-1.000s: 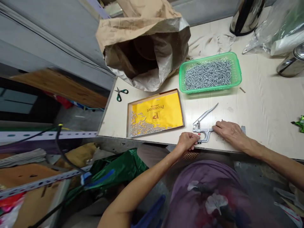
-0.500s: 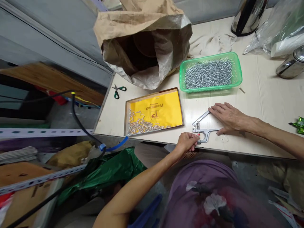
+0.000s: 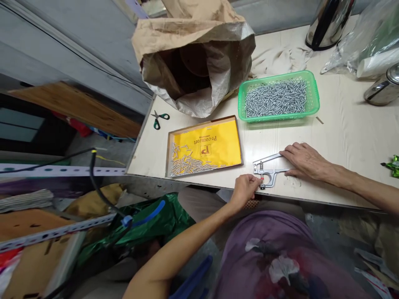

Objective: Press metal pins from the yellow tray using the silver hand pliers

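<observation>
My right hand [image 3: 307, 164] is closed round the two handles of a pair of grey metal snap pliers [image 3: 272, 176], which lie near the table's front edge with the jaws pointing left. My left hand [image 3: 245, 189] is pinched at the jaw end, by a small red spot on the tool; whatever its fingertips hold is too small to make out. Left of the pliers is a shallow cardboard tray [image 3: 205, 165] lined with a yellow sheet, with many small silvery pieces [image 3: 190, 166] heaped at its near-left side. Behind the pliers stands a green plastic basket [image 3: 279, 118] full of similar pieces.
A large open paper sack [image 3: 193, 99] stands at the back left, with green-handled scissors [image 3: 159, 119] in front of it. A kettle [image 3: 328, 25], a metal canister [image 3: 383, 87] and clear plastic bags [image 3: 349, 45] occupy the back right. A black hose [image 3: 102, 191] hangs beyond the table's left edge.
My right hand has squeezed the pliers' handles closer together, bringing the upper lever down. My left hand keeps its pinch at the jaws. The whole view has shifted slightly.
</observation>
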Motion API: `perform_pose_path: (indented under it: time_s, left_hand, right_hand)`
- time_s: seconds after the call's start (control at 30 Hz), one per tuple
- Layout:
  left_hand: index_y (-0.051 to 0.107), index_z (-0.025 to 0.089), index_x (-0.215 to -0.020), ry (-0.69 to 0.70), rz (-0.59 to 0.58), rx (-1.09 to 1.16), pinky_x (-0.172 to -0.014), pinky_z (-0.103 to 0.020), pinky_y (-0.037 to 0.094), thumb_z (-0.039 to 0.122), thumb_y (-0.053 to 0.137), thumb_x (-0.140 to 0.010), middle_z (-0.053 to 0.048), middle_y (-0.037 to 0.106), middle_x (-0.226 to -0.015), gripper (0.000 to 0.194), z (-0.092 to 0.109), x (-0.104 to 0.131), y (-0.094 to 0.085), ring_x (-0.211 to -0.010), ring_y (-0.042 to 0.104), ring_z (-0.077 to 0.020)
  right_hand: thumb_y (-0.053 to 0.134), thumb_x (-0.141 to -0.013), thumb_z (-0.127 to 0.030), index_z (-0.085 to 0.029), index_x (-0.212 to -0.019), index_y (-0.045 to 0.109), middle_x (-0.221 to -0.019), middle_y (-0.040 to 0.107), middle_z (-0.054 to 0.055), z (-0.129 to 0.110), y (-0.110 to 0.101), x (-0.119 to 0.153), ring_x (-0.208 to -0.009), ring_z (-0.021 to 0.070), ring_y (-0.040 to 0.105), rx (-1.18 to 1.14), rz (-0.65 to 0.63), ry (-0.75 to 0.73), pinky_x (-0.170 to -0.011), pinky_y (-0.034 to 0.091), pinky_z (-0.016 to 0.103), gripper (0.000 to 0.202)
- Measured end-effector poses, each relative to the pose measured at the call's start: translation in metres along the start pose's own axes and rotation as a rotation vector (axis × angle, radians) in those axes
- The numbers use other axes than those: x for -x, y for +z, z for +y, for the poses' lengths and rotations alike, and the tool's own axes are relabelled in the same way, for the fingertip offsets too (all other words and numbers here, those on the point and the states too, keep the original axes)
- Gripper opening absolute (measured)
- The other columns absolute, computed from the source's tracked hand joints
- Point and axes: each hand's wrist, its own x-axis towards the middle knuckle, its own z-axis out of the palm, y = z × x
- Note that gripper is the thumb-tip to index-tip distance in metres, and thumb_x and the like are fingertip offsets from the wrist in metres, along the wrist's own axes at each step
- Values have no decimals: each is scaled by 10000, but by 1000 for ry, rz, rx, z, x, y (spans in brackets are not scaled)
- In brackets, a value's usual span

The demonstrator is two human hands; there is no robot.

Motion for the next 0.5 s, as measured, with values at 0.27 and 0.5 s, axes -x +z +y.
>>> perform_pose_path:
  time_s: [0.27,0.5]
  left_hand:
    - [472,132,-1322,785,202,-609,-1013,-441,457,304,693,-857,-180,532,-1379,543,25,-23,29,-1245,504,-308]
    - [464,101,-1312,730,89,-729,-922,-413,482,373,675,-862,-146,575,-1233,567,50,-42,23,-1103,531,-281]
  right_hand:
    - [634,-853,-413,-147,-1142,591,-1038,653,141,-4,-2,0,-929,279,545,20,30,14,-764,362,373,395]
    - [620,-865,-376,-115,-1116,604,-998,644,138,1,-4,6,-871,266,580,17,112,-48,-752,411,368,363]
